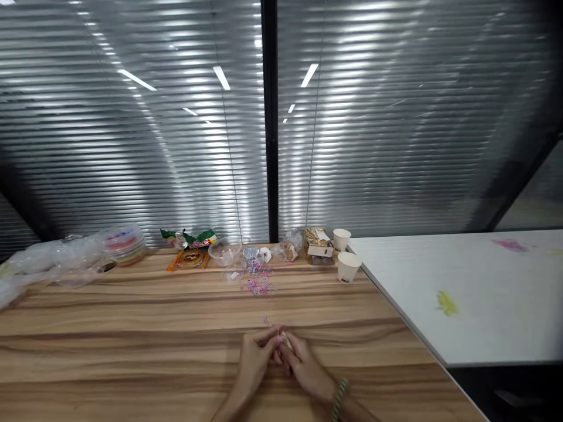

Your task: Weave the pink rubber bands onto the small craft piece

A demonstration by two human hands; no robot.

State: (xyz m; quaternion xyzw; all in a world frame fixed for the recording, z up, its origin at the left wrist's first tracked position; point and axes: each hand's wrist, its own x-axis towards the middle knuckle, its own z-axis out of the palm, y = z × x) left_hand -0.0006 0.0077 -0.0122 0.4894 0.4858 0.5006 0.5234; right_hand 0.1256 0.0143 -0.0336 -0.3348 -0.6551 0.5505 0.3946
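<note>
Low in the middle of the head view, my left hand (255,358) and my right hand (303,364) meet just above the wooden table (145,363). Both are closed, with thumbs and fingertips pinched close together. A thin pale thread (278,333) shows at the left fingertips. Something small and whitish (287,340) lies at the right fingers, too small to name. A braided bracelet (340,398) circles my right wrist. Just beyond the hands lies a tiny purplish piece (266,320), and farther off a loose pile of small pink and purple pieces (258,286).
Along the back stand clear plastic bowls (225,253), a silver-lidded jar (251,253), snack packets (193,239), a gold box (319,243) and two paper cups (349,267). Stacked round containers (124,243) and plastic bags (57,261) sit left. A white table (484,293) adjoins on the right.
</note>
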